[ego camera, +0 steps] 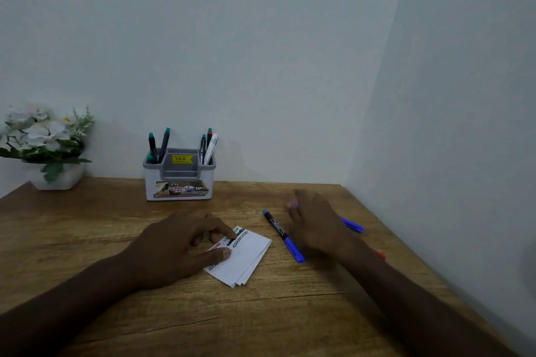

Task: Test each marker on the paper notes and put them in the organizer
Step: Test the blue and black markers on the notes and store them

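A small stack of white paper notes (246, 258) with scribbles along its far edge lies on the wooden desk. My left hand (177, 243) rests on its left side, thumb and fingers pressing it down. A black marker with a blue cap (282, 235) lies just right of the notes. My right hand (316, 226) hovers over another blue marker (352, 224), fingers spread and blurred; contact with it is unclear. A red marker (380, 254) peeks out from under my right forearm. The grey-and-white organizer (179, 182) stands at the back and holds several markers.
A white pot of artificial white flowers (49, 148) sits at the desk's back left corner. Walls close the desk at the back and along the right side (435, 153). Bare wood (261, 322) lies in front of the notes.
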The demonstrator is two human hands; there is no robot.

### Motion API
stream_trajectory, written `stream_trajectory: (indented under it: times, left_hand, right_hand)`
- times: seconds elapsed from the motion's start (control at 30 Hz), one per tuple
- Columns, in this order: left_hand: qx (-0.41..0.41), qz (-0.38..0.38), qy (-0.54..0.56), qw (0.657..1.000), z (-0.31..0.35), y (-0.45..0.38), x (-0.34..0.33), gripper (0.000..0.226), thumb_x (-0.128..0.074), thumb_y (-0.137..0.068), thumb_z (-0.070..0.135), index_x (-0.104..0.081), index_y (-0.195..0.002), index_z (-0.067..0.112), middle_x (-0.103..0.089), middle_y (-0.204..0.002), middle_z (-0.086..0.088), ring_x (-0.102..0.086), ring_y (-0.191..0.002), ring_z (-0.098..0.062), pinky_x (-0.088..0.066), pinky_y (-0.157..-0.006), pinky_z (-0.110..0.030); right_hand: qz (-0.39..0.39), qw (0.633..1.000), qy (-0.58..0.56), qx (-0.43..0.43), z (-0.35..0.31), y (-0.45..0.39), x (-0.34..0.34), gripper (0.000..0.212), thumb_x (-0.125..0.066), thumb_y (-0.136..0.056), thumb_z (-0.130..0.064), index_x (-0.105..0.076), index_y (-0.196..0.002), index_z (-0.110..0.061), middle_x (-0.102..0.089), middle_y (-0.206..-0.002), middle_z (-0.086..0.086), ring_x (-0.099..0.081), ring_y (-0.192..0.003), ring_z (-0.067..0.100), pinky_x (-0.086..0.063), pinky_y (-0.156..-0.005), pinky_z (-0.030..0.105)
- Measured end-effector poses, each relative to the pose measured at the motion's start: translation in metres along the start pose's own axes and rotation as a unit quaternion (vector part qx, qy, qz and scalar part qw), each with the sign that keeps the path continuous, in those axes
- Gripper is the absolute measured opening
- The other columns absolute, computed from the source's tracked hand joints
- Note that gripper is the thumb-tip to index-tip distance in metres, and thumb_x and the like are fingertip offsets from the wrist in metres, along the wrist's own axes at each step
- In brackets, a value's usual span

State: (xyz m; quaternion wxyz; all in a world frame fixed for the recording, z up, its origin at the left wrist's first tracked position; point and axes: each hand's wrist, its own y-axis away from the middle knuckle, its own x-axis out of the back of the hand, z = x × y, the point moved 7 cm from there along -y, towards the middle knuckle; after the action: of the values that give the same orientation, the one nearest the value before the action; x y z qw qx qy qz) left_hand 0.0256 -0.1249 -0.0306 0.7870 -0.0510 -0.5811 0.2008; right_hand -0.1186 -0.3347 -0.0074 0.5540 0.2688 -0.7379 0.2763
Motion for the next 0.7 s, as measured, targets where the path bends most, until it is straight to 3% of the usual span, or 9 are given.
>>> stream_trajectory:
  times: [0.07,0.17,0.23,0.3,0.47,0.57,0.63,0.7]
  left_hand:
    - [-0.001,-0.003,-0.001,1.000,0.000,0.000,0.000,0.042,-0.045,-0.086,0.081,-0.056,-0.124,0.065,-0.057,-0.107,0.034,-0.051,-0.102,0.006,-0.049,-0.070,-0.018]
    - [-0.002,-0.002,0.002,1.000,0.000,0.000,0.001,0.038,-0.049,-0.089,0.077,-0.057,-0.124,0.064,-0.058,-0.107,0.033,-0.052,-0.102,0.005,-0.049,-0.070,-0.019]
    - [-0.003,0.000,0.006,1.000,0.000,0.000,0.001,0.037,-0.050,-0.089,0.076,-0.057,-0.123,0.064,-0.059,-0.107,0.031,-0.053,-0.101,0.004,-0.050,-0.071,-0.020]
    - [-0.004,0.000,0.007,1.000,0.000,0.001,0.000,0.038,-0.049,-0.089,0.077,-0.057,-0.123,0.063,-0.059,-0.108,0.031,-0.052,-0.102,0.005,-0.051,-0.073,-0.020]
    - [-0.004,0.000,0.010,1.000,0.002,0.000,0.000,0.033,-0.055,-0.092,0.071,-0.059,-0.123,0.062,-0.057,-0.106,0.033,-0.052,-0.101,0.004,-0.044,-0.068,-0.016]
    - [-0.005,0.000,0.006,1.000,0.003,-0.002,0.001,0.033,-0.055,-0.093,0.070,-0.059,-0.125,0.061,-0.060,-0.105,0.029,-0.054,-0.100,0.002,-0.047,-0.069,-0.018]
    - [-0.003,-0.004,0.003,1.000,0.003,-0.002,0.001,0.032,-0.055,-0.094,0.069,-0.058,-0.125,0.061,-0.060,-0.106,0.029,-0.054,-0.100,0.002,-0.048,-0.070,-0.019]
    - [-0.001,-0.007,0.007,1.000,0.003,-0.002,-0.001,0.032,-0.056,-0.094,0.069,-0.058,-0.125,0.061,-0.060,-0.105,0.029,-0.054,-0.101,0.002,-0.048,-0.069,-0.018]
  right_hand:
    - [0.025,0.999,-0.019,0.005,0.005,-0.003,0.010,0.057,-0.041,-0.112,-0.049,-0.034,-0.161,-0.021,-0.046,-0.158,0.019,-0.043,-0.149,0.038,-0.042,-0.117,0.053]
    - [-0.057,0.992,0.061,-0.093,0.033,-0.003,0.001,0.071,-0.039,-0.105,-0.067,-0.025,-0.165,-0.033,-0.030,-0.170,0.019,-0.028,-0.157,0.047,-0.028,-0.121,0.073]
    - [-0.116,0.983,0.082,-0.117,0.039,0.000,-0.016,0.072,-0.033,-0.105,-0.069,-0.020,-0.167,-0.035,-0.020,-0.175,0.022,-0.018,-0.160,0.053,-0.019,-0.122,0.079]
    - [-0.117,0.984,0.075,-0.111,0.033,0.001,-0.027,0.067,-0.029,-0.108,-0.065,-0.021,-0.167,-0.034,-0.013,-0.176,0.027,-0.011,-0.160,0.056,-0.014,-0.122,0.079]
    - [-0.030,0.999,-0.012,-0.015,0.008,-0.006,-0.018,0.050,-0.039,-0.114,-0.038,-0.041,-0.158,-0.015,-0.037,-0.163,0.026,-0.032,-0.155,0.043,-0.036,-0.124,0.055]
    - [0.055,0.991,-0.114,0.033,0.004,-0.004,0.008,0.047,-0.050,-0.112,-0.024,-0.044,-0.157,-0.012,-0.045,-0.161,0.018,-0.043,-0.149,0.029,-0.038,-0.117,0.036]
    - [0.124,0.982,-0.118,0.077,0.001,0.003,0.030,0.043,-0.057,-0.109,-0.024,-0.055,-0.151,-0.015,-0.057,-0.151,0.011,-0.055,-0.137,0.022,-0.040,-0.102,0.021]
    - [0.170,0.978,-0.064,0.107,-0.002,0.009,0.046,0.019,-0.066,-0.104,-0.031,-0.073,-0.119,-0.021,-0.073,-0.117,0.002,-0.068,-0.106,0.016,-0.046,-0.082,0.022]
